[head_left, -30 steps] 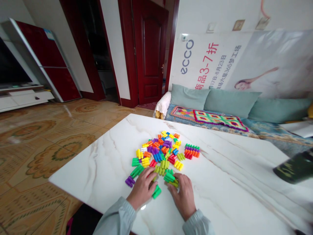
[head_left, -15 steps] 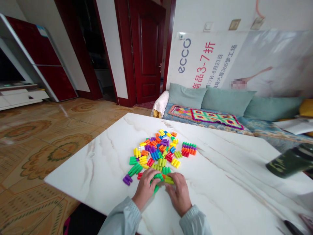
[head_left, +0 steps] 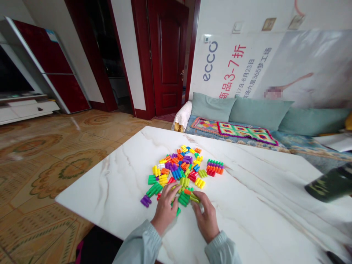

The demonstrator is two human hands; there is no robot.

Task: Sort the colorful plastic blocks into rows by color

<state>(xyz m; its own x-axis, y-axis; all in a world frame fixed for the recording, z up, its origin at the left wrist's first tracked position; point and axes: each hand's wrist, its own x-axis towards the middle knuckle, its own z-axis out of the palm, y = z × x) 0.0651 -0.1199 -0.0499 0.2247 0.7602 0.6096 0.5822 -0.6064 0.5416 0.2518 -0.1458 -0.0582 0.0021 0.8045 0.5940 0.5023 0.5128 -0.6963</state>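
Note:
Colourful plastic blocks, each like short tubes joined side by side, lie in a loose heap [head_left: 176,170] on the white marbled table [head_left: 247,220]. My left hand [head_left: 165,207] is at the heap's near edge, thumb and forefinger apart, with a green piece [head_left: 178,212] partly hidden under it. Between my hands lies a green block [head_left: 183,198]. My right hand [head_left: 206,218] has its thumb and forefinger around a lime-green block [head_left: 195,198]; a small orange piece [head_left: 187,191] shows at its left end.
A compact stack of green, purple, orange and red blocks [head_left: 215,167] stands right of the heap. A dark green bottle [head_left: 327,185] is at the table's right side. Beyond the table is a sofa with pale green cushions [head_left: 260,112].
My left fingers have come off the green block, which now lies between my hands. My right hand has shifted slightly right with the lime-green block. The view has shifted a little.

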